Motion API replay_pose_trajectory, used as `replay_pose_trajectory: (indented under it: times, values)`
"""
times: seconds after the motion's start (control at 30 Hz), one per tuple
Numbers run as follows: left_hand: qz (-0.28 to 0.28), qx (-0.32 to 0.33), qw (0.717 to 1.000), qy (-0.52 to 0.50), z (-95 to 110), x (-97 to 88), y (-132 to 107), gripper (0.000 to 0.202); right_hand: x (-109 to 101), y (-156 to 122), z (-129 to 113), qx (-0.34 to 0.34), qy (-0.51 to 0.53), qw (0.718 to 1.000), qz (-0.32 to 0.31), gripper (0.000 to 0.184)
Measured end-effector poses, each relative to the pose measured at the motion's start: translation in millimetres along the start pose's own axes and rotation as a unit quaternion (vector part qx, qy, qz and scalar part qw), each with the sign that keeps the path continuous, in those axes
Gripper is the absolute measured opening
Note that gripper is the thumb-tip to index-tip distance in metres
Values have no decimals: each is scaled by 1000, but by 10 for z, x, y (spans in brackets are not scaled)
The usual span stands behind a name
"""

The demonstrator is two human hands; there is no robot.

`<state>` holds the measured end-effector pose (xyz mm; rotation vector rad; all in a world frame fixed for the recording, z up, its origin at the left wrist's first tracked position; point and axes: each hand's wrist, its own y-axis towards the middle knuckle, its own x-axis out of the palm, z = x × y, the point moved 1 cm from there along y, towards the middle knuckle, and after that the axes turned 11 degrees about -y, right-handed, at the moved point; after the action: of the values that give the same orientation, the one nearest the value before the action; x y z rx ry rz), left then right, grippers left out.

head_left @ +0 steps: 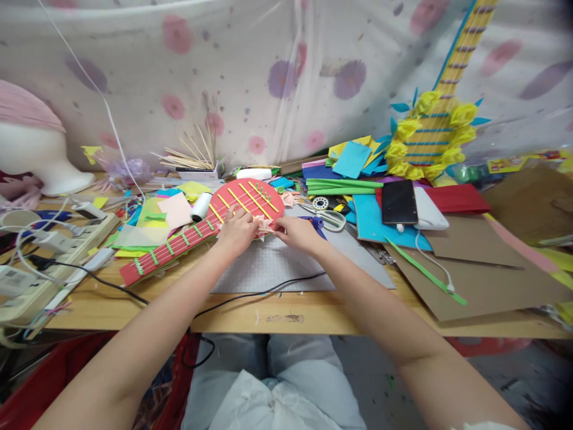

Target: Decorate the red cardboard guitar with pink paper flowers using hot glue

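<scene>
A red toy guitar [262, 206] of craft paper, with yellow strips, green bars and pale strings, lies slantwise on the desk. My left hand [237, 230] rests at the lower edge of its body, fingers bent around a light pink paper flower [263, 225] there. Close to the flower is my right hand [295, 232], thumb and fingers pinched on what looks like a thin pale stick; its tip meets the pink paper. Partly hidden behind my right hand is a blue tool [317, 223], perhaps a glue gun. Beneath lies a grey cutting mat [286, 269].
White-handled scissors [333, 221] and a tape roll [320, 203] sit beyond my right hand. A phone [399, 203], power bank [430, 209] and cardboard [470, 263] occupy the right. A power strip [80, 257] stands left; a black cable [264, 292] crosses the mat. A yellow guitar [427, 140] leans behind.
</scene>
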<state>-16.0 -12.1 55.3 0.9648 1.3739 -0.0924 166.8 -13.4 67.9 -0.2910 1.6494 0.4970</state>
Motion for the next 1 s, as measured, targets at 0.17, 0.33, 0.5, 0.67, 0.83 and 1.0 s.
replay_pose_trajectory:
  times: [0.17,0.33,0.5,0.67,0.83,1.0]
  values:
    - [-8,0,1000,-22,-8,1,0,23,-11,1,-4,3,-5,1000,-6,13]
    - [-14,3,1000,-15,-9,4,-5,23,-24,2,-16,3,-13,1000,-12,14]
    - [-18,2,1000,-13,-15,18,2,23,-20,8,-20,3,-18,1000,-16,14]
    - [-19,11,999,-23,-24,25,6,23,-19,10,-18,8,-22,999,-23,16]
    - [-18,20,1000,-10,-22,19,16,25,-19,16,-20,5,-25,999,-24,16]
    - [-21,19,1000,-7,-20,18,20,26,-27,18,-20,6,-29,999,-28,16]
